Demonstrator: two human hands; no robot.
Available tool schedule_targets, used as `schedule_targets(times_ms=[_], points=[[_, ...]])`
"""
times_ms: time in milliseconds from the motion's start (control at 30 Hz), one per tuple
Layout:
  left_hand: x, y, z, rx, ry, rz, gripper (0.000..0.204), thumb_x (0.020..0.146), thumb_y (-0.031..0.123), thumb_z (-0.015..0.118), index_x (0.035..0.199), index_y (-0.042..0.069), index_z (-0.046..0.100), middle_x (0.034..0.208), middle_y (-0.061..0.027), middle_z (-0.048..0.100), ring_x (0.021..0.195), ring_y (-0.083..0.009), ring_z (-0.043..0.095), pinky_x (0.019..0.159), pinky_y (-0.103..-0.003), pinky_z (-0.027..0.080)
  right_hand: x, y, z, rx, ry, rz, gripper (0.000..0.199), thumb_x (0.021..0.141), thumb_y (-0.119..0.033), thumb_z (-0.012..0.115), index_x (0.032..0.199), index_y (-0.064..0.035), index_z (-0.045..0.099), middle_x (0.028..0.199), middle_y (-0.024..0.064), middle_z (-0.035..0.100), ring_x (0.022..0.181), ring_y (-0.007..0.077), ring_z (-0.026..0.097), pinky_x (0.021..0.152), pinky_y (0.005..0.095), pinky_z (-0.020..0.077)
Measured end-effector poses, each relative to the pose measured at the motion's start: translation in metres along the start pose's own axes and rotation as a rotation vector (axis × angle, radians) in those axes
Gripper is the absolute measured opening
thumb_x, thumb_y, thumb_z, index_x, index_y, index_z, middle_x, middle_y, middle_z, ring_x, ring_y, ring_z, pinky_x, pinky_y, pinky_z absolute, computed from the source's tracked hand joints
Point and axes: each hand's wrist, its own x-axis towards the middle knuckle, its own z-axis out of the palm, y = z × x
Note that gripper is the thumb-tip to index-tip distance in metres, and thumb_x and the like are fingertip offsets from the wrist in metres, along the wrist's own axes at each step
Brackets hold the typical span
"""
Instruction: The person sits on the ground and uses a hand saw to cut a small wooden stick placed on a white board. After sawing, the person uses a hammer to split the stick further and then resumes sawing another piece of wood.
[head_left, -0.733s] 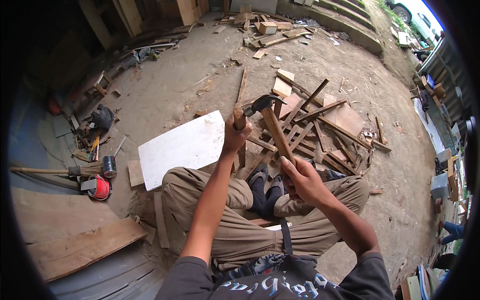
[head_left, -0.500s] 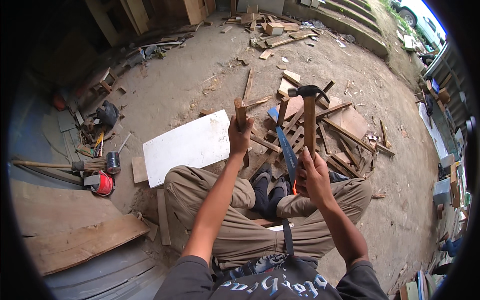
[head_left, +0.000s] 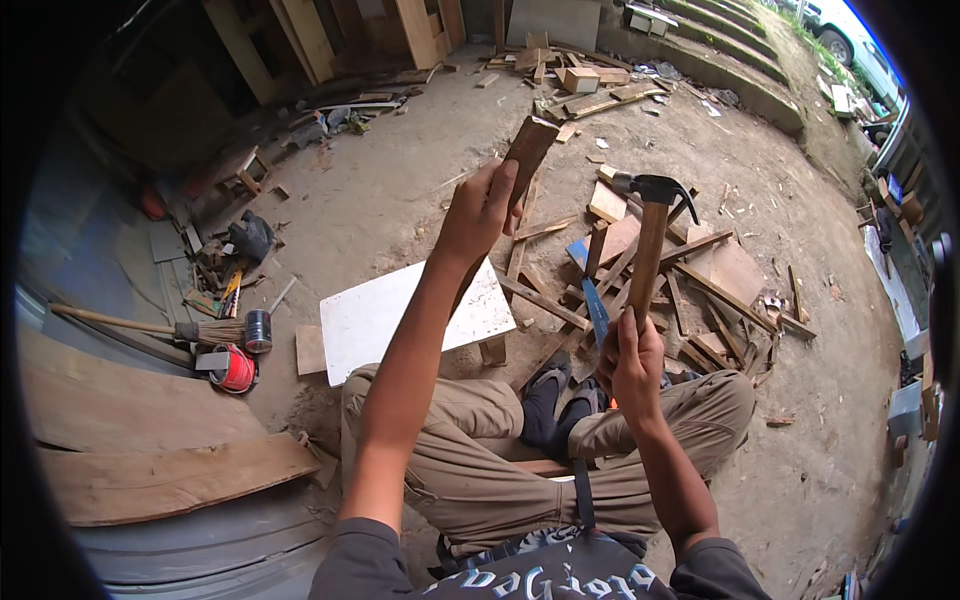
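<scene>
A small cylindrical can (head_left: 258, 331) with a dark body and pale band stands on the ground at the left, beside a round red-and-white container (head_left: 234, 368). No signs or screens show.

One hammer (head_left: 650, 245), one white board (head_left: 415, 315)
</scene>
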Motion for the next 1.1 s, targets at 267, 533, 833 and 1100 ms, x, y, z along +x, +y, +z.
schedule_targets(times_ms=[267, 533, 833, 1100], points=[[0.020, -0.039, -0.041, -0.010, -0.043, -0.195, 0.066, 0.100, 0.061, 0.034, 0.084, 0.000, 0.056, 0.056, -0.0043, 0.053, 0.043, -0.0132, 0.053, 0.041, -0.028, 0.044, 0.002, 0.052, -0.012, -0.143, -0.003, 0.031, 0.026, 0.105, -0.033, 0.045, 0.091, -0.0110, 0.046, 0.060, -0.0070, 0.037, 0.041, 0.0020, 0.028, 0.035, 0.0215, 0.0225], [0.034, -0.037, -0.049, 0.471, -0.460, -0.575, 0.073, 0.097, 0.065, 0.038, 0.079, -0.003, 0.059, 0.058, -0.0072, 0.057, 0.049, -0.0173, 0.062, 0.044, -0.031, 0.052, 0.005, 0.094, -0.021, -0.203, 0.052, 0.056, 0.025, 0.105, -0.032, 0.047, 0.091, -0.0105, 0.046, 0.060, -0.0071, 0.037, 0.042, 0.0019, 0.031, 0.037, 0.0219, 0.0245], [-0.142, -0.139, -0.013, 0.135, -0.413, -1.074, 0.069, 0.101, 0.059, 0.033, 0.077, -0.002, 0.056, 0.056, -0.0051, 0.055, 0.043, -0.0151, 0.055, 0.042, -0.030, 0.048, -0.038, 0.144, -0.031, -0.766, -0.030, 0.104, 0.028, 0.100, -0.024, 0.055, 0.090, 0.0021, 0.053, 0.060, 0.0223, 0.051, 0.050, 0.0324, 0.053, 0.051, 0.0422, 0.0397], [-0.170, -0.160, -0.007, 0.169, -0.389, -1.146, 0.074, 0.099, 0.061, 0.035, 0.075, -0.005, 0.058, 0.056, -0.0076, 0.056, 0.043, -0.0171, 0.055, 0.043, -0.032, 0.048, -0.022, 0.138, -0.022, -0.877, -0.098, 0.121, 0.028, 0.101, -0.023, 0.054, 0.090, 0.0020, 0.054, 0.058, 0.0089, 0.050, 0.050, 0.0131, 0.046, 0.048, 0.0328, 0.0379]])
